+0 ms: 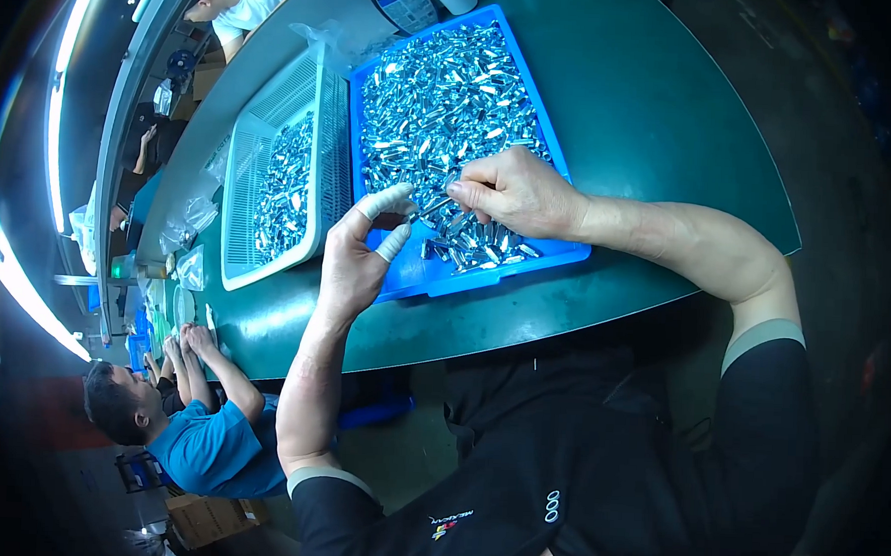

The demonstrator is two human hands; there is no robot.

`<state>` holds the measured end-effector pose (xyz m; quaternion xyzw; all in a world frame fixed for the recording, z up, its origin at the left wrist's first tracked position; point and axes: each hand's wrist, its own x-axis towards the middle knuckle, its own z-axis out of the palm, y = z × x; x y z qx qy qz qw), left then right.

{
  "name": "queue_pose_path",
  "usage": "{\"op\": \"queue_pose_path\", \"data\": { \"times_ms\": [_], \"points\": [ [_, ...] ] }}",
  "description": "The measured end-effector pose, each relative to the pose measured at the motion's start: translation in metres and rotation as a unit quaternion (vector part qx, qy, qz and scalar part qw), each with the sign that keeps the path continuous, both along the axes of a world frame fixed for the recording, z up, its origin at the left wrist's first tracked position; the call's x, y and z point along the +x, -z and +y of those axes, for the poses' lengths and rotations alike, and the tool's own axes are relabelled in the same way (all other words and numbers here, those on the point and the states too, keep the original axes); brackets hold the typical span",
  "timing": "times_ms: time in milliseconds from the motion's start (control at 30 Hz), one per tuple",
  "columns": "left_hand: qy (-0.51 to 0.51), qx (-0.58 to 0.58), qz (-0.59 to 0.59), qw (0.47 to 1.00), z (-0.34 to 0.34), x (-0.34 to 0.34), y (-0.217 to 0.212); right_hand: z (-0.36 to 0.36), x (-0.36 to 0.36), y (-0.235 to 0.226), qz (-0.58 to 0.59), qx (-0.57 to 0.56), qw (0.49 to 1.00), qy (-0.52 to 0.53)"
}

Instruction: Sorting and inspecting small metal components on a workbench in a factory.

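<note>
Over the near part of a blue tray (534, 78), both my hands meet at a small, shiny, elongated metal part (433, 208). My right hand (521, 194) is closed, pinching the part's right end between thumb and fingers. At its other end is my left hand (357, 254), the fingers curled round it and pale covers on the thumb and forefinger. Exactly how the left fingertips grip is partly hidden. Beneath the hands, many similar loose metal parts (444, 89) fill the tray, thinning out at its near edge.
Left of the tray stands a pale slatted plastic basket (314, 213) with more metal parts. The green table (652, 108) curves away to the right. Clear plastic bags (189, 267) lie at the left. A person in blue (215, 437) works at the table's left, another in white (254, 6) across it.
</note>
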<state>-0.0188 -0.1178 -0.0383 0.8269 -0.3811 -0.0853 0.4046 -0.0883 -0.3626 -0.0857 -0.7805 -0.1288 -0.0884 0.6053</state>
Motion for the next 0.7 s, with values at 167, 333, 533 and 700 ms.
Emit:
{"op": "queue_pose_path", "data": {
  "times_ms": [167,333,533,700],
  "points": [
    [0.003,0.002,-0.006,1.0,-0.002,0.001,-0.001,0.0,-0.001,-0.002,-0.011,-0.005,1.0,0.018],
    [0.006,0.001,-0.006,1.0,-0.004,0.001,-0.004,0.0,-0.002,-0.004,-0.032,-0.009,0.999,0.035],
    [0.017,-0.016,0.012,1.0,-0.006,0.0,-0.004,0.0,-0.002,-0.003,-0.024,0.007,0.999,0.022],
    [0.034,-0.027,0.016,0.999,-0.016,-0.004,-0.004,0.0,-0.001,-0.001,-0.02,0.01,1.0,-0.008]
  ]
}}
